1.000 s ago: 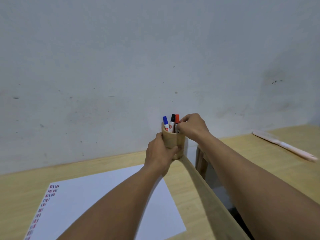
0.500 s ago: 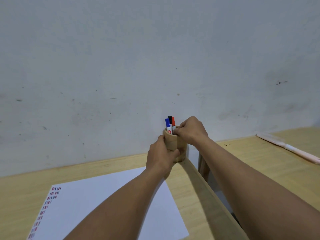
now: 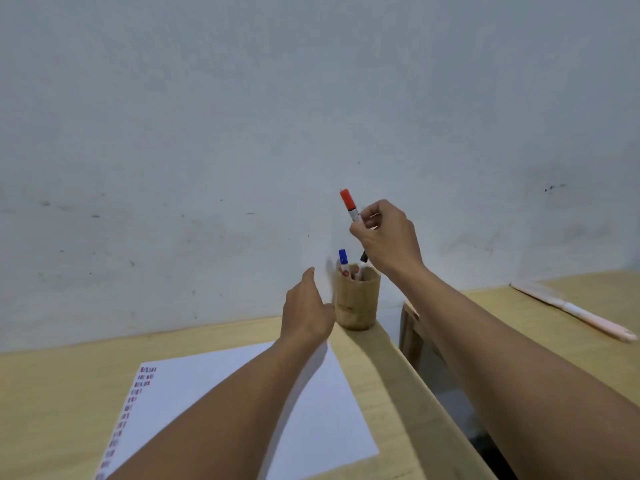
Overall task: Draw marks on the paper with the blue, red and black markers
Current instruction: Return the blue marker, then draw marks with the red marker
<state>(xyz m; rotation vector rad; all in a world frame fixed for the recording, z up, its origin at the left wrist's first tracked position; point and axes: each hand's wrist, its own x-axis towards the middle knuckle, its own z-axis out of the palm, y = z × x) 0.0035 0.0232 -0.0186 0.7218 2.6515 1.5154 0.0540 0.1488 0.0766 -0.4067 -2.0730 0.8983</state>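
Observation:
My right hand (image 3: 388,240) holds the red marker (image 3: 349,204) upright above the brown pen cup (image 3: 356,303), cap on and pointing up. The blue marker (image 3: 343,260) and the black marker (image 3: 362,264) stand inside the cup at the table's far right corner. Just left of the cup, my left hand (image 3: 306,308) hovers with fingers apart, apart from the cup and holding nothing. The white paper (image 3: 311,420) lies on the wooden table (image 3: 62,386), with a column of small red, blue and black marks along its left edge (image 3: 133,400).
A grey wall rises right behind the table. A second wooden table (image 3: 540,306) stands to the right across a narrow gap, with a pale pink stick-like object (image 3: 571,311) lying on it.
My right hand has pulled the red marker up out of the cup. My left hand has let go of the cup and opened beside it.

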